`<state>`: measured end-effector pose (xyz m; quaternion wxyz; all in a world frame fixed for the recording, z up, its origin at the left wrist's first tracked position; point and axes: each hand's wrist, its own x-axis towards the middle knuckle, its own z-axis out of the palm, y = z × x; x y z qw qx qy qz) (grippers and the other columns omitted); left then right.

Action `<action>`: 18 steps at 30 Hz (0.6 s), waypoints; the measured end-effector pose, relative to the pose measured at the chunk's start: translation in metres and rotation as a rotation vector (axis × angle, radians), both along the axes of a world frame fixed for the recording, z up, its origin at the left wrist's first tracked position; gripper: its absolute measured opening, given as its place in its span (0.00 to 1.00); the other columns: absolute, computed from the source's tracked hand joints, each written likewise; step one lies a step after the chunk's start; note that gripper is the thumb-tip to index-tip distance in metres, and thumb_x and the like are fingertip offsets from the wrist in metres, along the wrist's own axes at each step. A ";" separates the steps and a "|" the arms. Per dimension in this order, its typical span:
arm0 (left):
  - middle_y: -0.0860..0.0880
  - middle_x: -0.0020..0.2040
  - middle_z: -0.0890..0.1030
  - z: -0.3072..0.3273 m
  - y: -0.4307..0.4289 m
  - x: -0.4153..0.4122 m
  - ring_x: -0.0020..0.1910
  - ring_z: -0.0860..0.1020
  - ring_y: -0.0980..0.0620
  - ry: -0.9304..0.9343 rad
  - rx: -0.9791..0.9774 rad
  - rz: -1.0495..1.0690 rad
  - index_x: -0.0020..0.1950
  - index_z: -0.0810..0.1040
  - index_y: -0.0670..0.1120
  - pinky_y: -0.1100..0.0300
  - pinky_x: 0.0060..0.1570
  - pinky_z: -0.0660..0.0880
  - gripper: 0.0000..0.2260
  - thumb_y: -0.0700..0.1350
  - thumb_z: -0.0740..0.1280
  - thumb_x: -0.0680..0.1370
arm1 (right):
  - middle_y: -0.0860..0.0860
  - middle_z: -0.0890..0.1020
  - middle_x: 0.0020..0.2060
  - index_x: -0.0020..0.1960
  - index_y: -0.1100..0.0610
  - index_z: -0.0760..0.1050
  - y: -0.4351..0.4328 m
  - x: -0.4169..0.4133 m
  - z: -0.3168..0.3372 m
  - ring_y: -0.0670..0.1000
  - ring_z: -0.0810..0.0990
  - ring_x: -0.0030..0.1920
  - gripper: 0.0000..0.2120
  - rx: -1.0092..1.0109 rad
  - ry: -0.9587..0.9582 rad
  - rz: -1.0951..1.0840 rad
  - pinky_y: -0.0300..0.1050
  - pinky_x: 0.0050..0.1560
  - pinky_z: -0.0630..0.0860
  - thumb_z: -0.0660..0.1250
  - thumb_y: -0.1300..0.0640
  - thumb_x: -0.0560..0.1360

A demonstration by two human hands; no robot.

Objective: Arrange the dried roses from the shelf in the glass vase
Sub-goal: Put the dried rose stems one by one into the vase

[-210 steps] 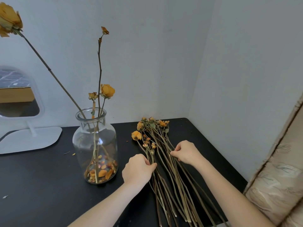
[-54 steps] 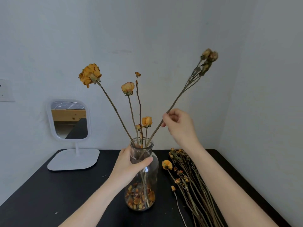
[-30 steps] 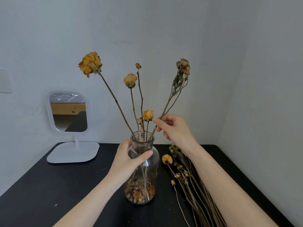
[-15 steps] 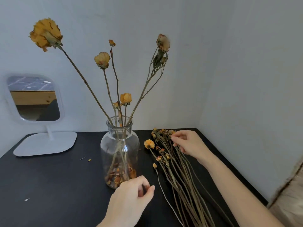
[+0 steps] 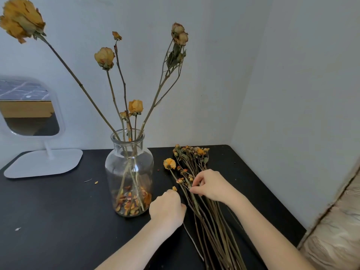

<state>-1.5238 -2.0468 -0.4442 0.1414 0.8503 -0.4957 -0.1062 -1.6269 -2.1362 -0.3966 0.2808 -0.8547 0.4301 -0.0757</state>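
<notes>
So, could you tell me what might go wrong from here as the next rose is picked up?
The right hand pinches stems in the tangled pile of dried roses; lifting one may drag neighbours and shed brittle heads.
The left hand is close beside the glass vase, whose large rose leans far out; a knock could tip it.

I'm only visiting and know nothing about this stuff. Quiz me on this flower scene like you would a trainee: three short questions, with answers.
1. True or false: the glass vase lies on its side.
2. The right hand pinches: A) the mirror, B) the loose rose stems beside the vase, C) the vase's rim.
3. What lies at the bottom inside the vase?
Key: 1 false, it stands upright; 2 B; 3 dried petals.
</notes>
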 end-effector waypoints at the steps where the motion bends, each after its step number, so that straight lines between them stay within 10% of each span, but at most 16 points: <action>1: 0.48 0.44 0.77 0.001 0.001 0.000 0.47 0.79 0.45 -0.008 0.012 -0.011 0.47 0.70 0.45 0.57 0.37 0.69 0.07 0.49 0.60 0.77 | 0.47 0.80 0.36 0.46 0.53 0.78 0.001 0.002 -0.002 0.46 0.80 0.40 0.05 -0.001 0.028 -0.005 0.43 0.48 0.78 0.69 0.52 0.73; 18: 0.53 0.35 0.75 0.028 0.055 0.020 0.34 0.76 0.53 0.046 -0.124 -0.101 0.44 0.72 0.47 0.61 0.32 0.70 0.07 0.49 0.59 0.77 | 0.51 0.82 0.48 0.50 0.56 0.79 0.005 0.021 -0.014 0.52 0.80 0.48 0.09 -0.113 0.166 -0.139 0.47 0.48 0.77 0.69 0.53 0.73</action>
